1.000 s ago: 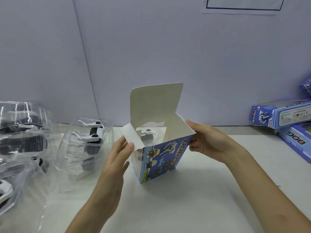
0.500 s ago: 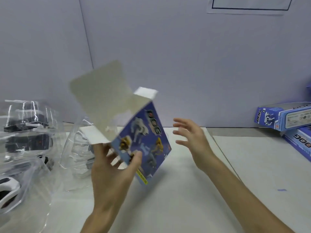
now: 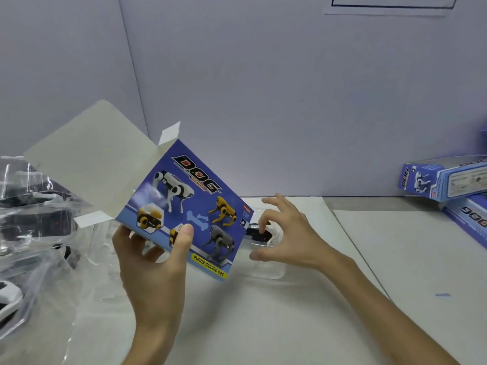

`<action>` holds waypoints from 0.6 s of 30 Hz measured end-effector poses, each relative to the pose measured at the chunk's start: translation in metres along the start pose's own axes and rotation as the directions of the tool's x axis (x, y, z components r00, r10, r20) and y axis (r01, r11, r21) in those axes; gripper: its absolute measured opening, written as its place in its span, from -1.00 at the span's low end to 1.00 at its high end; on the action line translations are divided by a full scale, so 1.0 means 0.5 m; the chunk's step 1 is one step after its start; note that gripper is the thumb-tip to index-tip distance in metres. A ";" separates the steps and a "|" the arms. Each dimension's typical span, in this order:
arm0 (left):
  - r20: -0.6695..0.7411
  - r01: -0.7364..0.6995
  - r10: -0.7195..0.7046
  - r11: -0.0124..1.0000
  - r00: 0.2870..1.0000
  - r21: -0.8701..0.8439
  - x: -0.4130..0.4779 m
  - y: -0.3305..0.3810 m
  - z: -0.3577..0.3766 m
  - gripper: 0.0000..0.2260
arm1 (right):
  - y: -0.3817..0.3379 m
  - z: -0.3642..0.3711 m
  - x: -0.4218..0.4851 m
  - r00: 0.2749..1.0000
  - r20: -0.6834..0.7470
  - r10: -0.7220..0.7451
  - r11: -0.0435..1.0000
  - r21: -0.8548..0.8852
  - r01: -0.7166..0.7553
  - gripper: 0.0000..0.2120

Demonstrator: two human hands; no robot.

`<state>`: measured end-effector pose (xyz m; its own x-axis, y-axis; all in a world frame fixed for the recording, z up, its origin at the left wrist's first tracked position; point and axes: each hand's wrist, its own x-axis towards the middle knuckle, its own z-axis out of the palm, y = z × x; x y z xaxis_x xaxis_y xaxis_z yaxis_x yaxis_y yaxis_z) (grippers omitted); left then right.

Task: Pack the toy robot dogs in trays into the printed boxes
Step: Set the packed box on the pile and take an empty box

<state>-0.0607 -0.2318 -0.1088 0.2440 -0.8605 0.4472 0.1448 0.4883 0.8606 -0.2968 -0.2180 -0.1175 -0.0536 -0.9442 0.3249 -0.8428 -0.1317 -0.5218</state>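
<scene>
My left hand grips a blue printed "DOG" box by its lower edge, thumb on the printed face. The box is lifted off the table and tilted, with its white lid flap hanging open to the upper left. Just right of the box lies a clear tray with a black and white toy robot dog. My right hand arches over this tray with fingers spread and bent, index fingertip touching it. The box hides the tray's left part.
Several clear trays with toy dogs are piled at the left edge, over loose clear plastic. Two printed boxes lie stacked at the far right on the white table. A grey wall stands close behind.
The box went from standing upright between both hands to being lifted and tilted left in my left hand. My right hand let go of it and dropped onto the tray beside it.
</scene>
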 end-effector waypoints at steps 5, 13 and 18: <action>0.013 0.003 -0.003 1.000 1.000 -0.014 0.004 -0.006 -0.001 -0.46 | 0.013 -0.013 -0.012 0.989 0.076 0.129 0.990 0.040 -0.132 -0.51; 0.043 -0.071 0.072 0.997 0.996 -0.035 -0.005 -0.004 0.008 -0.47 | 0.044 -0.149 -0.022 0.964 -0.113 0.241 0.930 0.311 -0.196 -0.70; 0.047 -0.090 0.087 0.993 0.995 0.075 -0.027 -0.009 0.015 -0.39 | 0.017 -0.277 -0.067 0.928 -0.304 0.216 0.858 0.513 -0.031 -0.66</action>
<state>-0.0719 -0.2234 -0.1171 0.2098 -0.8207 0.5314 0.0494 0.5517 0.8326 -0.3764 -0.1456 -0.0238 -0.3943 -0.8129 0.4287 -0.4465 -0.2383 -0.8625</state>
